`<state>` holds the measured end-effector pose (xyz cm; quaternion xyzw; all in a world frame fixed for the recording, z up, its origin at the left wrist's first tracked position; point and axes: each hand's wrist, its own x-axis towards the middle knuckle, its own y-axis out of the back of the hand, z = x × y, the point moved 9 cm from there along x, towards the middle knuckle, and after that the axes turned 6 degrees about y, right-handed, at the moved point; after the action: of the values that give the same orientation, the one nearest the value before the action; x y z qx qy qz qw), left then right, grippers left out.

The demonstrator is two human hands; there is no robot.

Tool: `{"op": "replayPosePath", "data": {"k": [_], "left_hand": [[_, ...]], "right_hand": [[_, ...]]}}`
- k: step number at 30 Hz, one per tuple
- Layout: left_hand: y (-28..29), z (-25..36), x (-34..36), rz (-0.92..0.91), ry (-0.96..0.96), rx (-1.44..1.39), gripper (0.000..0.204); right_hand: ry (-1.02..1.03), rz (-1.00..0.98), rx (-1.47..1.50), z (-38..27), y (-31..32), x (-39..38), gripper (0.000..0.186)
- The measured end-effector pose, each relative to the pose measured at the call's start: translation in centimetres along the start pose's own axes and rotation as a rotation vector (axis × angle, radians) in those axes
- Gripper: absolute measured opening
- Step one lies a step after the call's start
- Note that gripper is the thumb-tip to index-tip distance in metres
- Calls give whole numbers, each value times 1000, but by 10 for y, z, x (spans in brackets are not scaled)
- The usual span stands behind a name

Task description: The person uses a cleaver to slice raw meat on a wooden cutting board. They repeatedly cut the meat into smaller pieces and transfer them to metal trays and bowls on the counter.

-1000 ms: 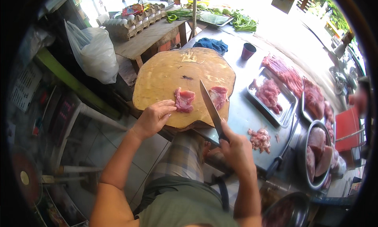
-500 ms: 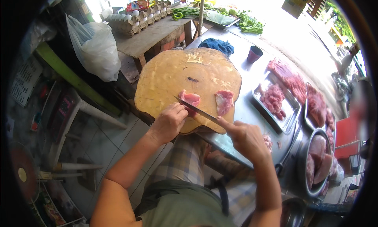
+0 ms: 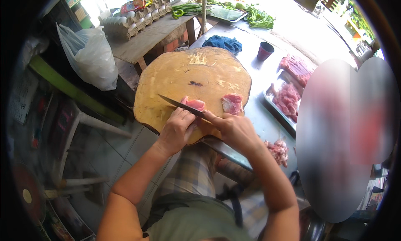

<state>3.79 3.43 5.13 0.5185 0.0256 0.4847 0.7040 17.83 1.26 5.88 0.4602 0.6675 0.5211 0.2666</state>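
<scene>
A thick round wooden chopping block [image 3: 167, 76] stands in front of me. On its near part lies a piece of raw meat [image 3: 195, 104], pink with a pale edge. My left hand [image 3: 177, 128] presses on the near side of this piece with curled fingers. My right hand [image 3: 236, 130] is closed round a knife [image 3: 175, 102], its handle hidden in the grip. The blade lies across the meat just beyond the left fingertips and points to the far left. A second piece of meat [image 3: 232, 104] rests apart, near the block's right edge.
On the metal table to the right are meat scraps [image 3: 279, 152], a tray of meat strips [image 3: 288, 96], a large slab of meat [image 3: 297, 69], a dark cup [image 3: 265, 51] and a blue cloth [image 3: 222, 43]. Egg trays [image 3: 135, 21] and a hanging white bag [image 3: 94, 59] are at left. A blurred patch hides the right side.
The knife has slid forward and left across the meat, and my right hand has come closer to my left. The view has shifted slightly. A blurred shape now covers the bowl and trays at right.
</scene>
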Motion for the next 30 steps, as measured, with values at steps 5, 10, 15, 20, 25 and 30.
{"op": "replayPosePath", "data": {"k": [5, 10, 15, 20, 25, 30], "left_hand": [[0, -3, -7, -77, 104, 9, 13], [18, -35, -16, -19, 229, 65, 10], [25, -73, -9, 165, 339, 138, 22], [-18, -44, 18, 184, 259, 91, 33], [-54, -14, 27, -52, 217, 223, 23], [-66, -17, 26, -173, 314, -65, 15]], "right_hand": [[66, 120, 16, -17, -4, 13, 57], [-50, 57, 28, 1, 11, -49, 55], [-269, -31, 2, 17, 24, -141, 58], [-495, 198, 291, 13, 7, -219, 65], [-642, 507, 525, -3, -20, -280, 63], [-794, 684, 612, -8, -46, -325, 61]]}}
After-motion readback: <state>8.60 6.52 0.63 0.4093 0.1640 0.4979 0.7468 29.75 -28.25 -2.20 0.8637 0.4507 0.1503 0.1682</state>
